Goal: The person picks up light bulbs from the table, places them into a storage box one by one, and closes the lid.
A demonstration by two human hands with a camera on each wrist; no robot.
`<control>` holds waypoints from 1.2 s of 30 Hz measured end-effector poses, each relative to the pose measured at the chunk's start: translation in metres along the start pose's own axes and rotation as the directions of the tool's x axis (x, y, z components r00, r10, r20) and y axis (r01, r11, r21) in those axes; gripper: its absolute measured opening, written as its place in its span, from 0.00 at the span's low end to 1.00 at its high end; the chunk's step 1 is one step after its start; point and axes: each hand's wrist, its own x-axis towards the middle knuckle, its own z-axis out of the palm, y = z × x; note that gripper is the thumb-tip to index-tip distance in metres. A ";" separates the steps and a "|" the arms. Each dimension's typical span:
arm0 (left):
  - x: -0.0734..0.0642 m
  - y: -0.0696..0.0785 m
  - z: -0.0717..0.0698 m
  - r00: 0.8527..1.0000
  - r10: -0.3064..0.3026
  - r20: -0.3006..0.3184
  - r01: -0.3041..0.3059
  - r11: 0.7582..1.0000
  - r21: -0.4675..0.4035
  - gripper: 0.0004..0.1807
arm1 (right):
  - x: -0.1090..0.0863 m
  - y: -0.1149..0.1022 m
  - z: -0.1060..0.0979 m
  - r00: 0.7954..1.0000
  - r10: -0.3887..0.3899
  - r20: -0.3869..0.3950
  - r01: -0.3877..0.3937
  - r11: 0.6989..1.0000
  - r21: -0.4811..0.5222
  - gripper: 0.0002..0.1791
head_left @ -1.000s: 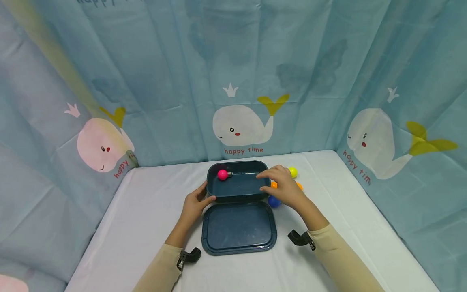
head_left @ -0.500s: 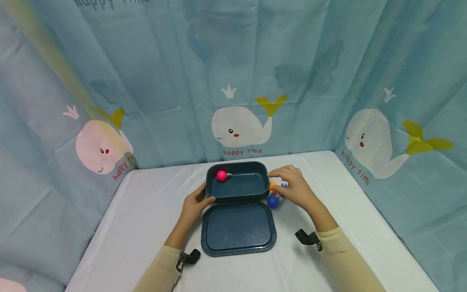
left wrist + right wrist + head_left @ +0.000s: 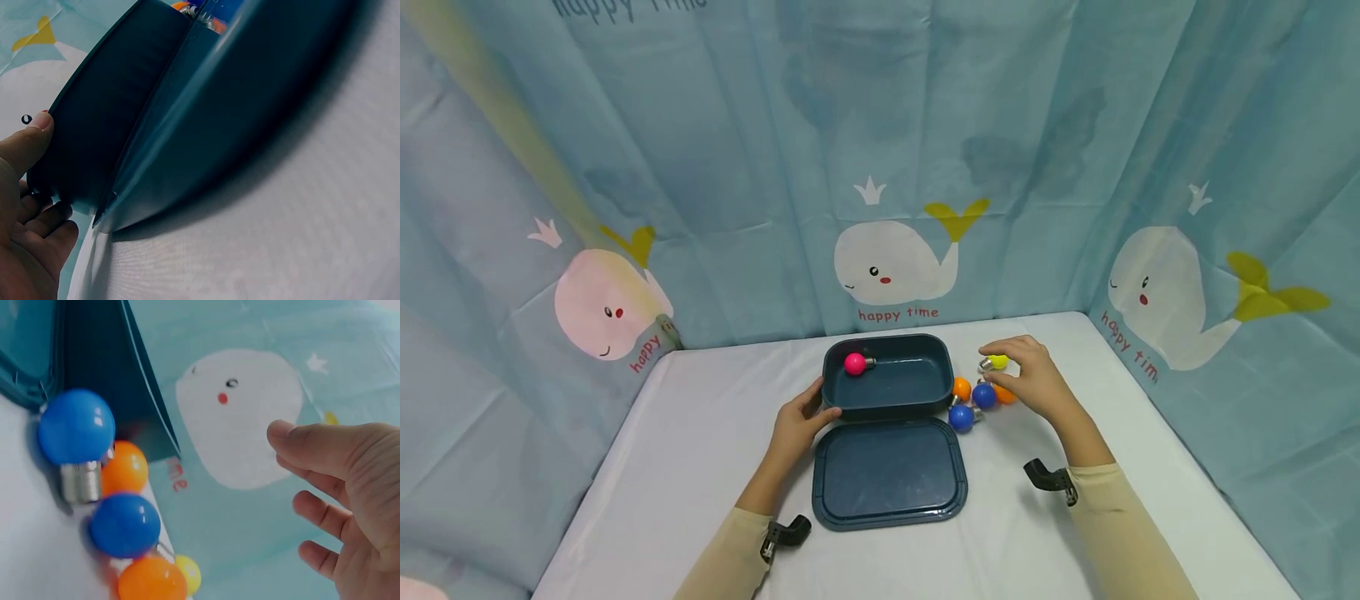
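Yellow bulb: right of the frame's centre, on the table beyond the box, partly behind the right hand; its metal cap points frame-left.
Right hand: above the yellow bulb, thumb and forefinger parted with a modest gap, holding nothing; the right wrist view shows no bulb in its fingers.
Picking a bulb: best, I judge, to lower thumb and forefinger to either side of the round globe and pinch lightly; the smooth, curved surface could slip or roll, and a low sweep could scatter the neighbours.
Loose cluster: below the yellow bulb in the frame, a blue bulb sits between an orange bulb and a second orange bulb; another blue bulb lies lowest, by the box's corner.
Dark box: mid-frame, uncovered, one pink bulb in its upper-left part, cap pointing frame-right; the rest of its floor is bare.
Left hand: fingers curved round the box's lower-left corner, thumb by the near rim, gripping it; a light hold there should keep the box from sliding.
Lid: flat on the table just below the box, nothing on it.
Table: white-covered, under everything.
Backdrop: blue cloth with printed whales, filling the frame's upper half.
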 end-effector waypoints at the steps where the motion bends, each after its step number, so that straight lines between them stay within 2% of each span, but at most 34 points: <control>1: 0.000 0.000 0.000 1.000 -0.004 0.001 0.004 1.000 0.001 0.45 | 0.000 0.003 -0.001 1.000 0.017 0.006 -0.017 1.000 -0.004 0.20; 12: 0.001 0.000 0.001 1.000 -0.014 -0.006 0.014 1.000 0.001 0.45 | -0.005 0.034 -0.006 0.985 0.159 0.075 -0.158 0.987 -0.013 0.23; 22: -0.001 -0.002 0.001 1.000 0.009 -0.014 -0.009 1.000 0.003 0.46 | -0.011 0.057 -0.003 0.953 0.257 0.162 -0.253 0.966 -0.046 0.25; 29: -0.001 -0.002 0.000 1.000 -0.006 -0.008 0.006 1.000 -0.002 0.45 | -0.014 0.071 0.002 0.933 0.281 0.223 -0.275 0.960 -0.061 0.25; 36: -0.001 -0.001 0.000 1.000 -0.004 -0.005 0.004 1.000 -0.006 0.46 | -0.017 0.082 0.005 0.927 0.285 0.242 -0.283 0.958 -0.044 0.26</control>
